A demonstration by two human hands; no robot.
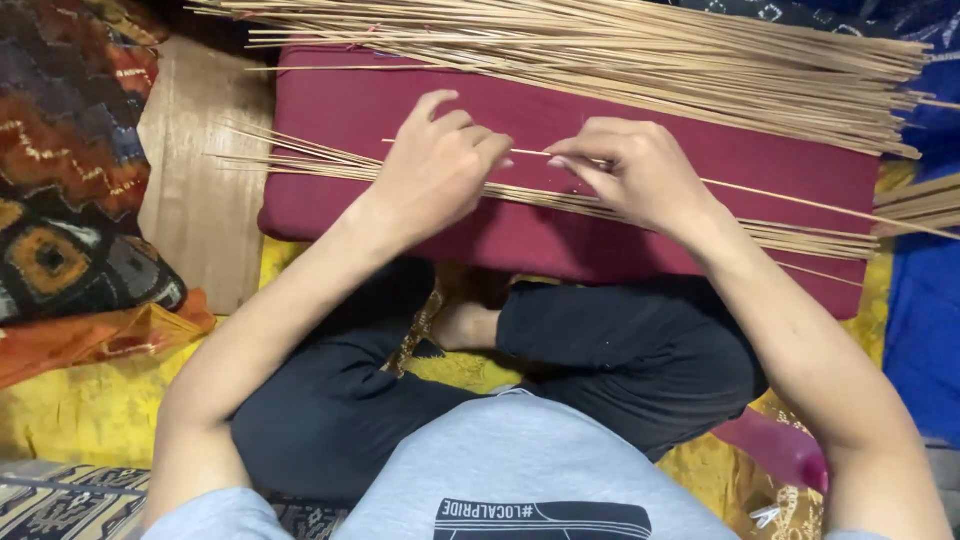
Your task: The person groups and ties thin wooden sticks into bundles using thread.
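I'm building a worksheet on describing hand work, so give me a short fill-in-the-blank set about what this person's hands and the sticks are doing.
1. The left hand and right hand together hold one thin ____ between their fingertips.
2. The small bundle of sticks under the hands lies on a ____ coloured cushion.
3. The large pile of sticks lies along the cushion's ____ edge.

Missing words: stick; maroon; far

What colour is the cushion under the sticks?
Dark maroon cushion, plain, seen clearly in the head view.
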